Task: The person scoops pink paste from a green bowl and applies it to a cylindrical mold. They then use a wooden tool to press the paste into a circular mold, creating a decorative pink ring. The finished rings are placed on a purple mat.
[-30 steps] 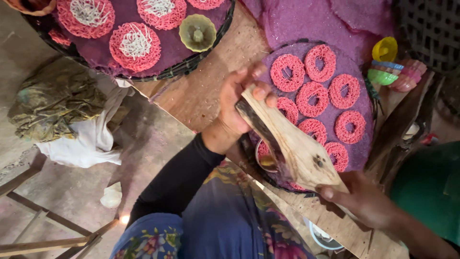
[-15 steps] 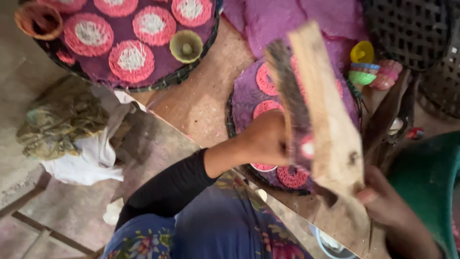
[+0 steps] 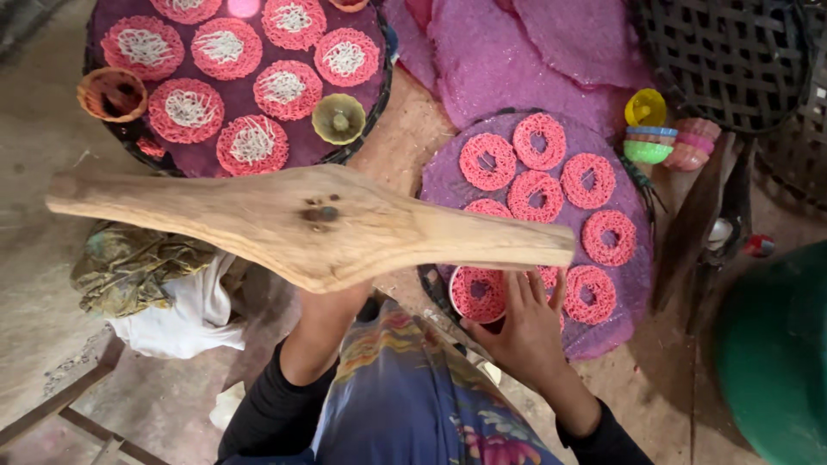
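While the wooden press (image 3: 310, 226) is held level across the view, things sit like this, left to right:

Rag heap: a crumpled olive and white cloth bundle (image 3: 155, 288) lies well left of the left arm, on the ground.

Far tray: a round woven tray (image 3: 99, 142) above the press carries pink noodle rounds with white centres; a small yellow-green cup (image 3: 338, 118) stands on its near edge.

Left hand: hidden under the press's wide middle, with only the black-sleeved forearm (image 3: 314, 344) rising to it; it appears to bear the press from below, but its grip cannot be told.

Press: long paddle-shaped board, thin handle ends to either side, two dark pegs at its middle, above the person's lap.

Right hand (image 3: 525, 327): open, fingers spread flat, tips touching a pink noodle ring (image 3: 479, 293) at the near rim of the purple-lined tray (image 3: 620, 336); it holds nothing.

Rings: more pink rings lie beyond the fingers.

Far right: stacked small coloured plastic cups (image 3: 668, 142) up beyond the right hand.
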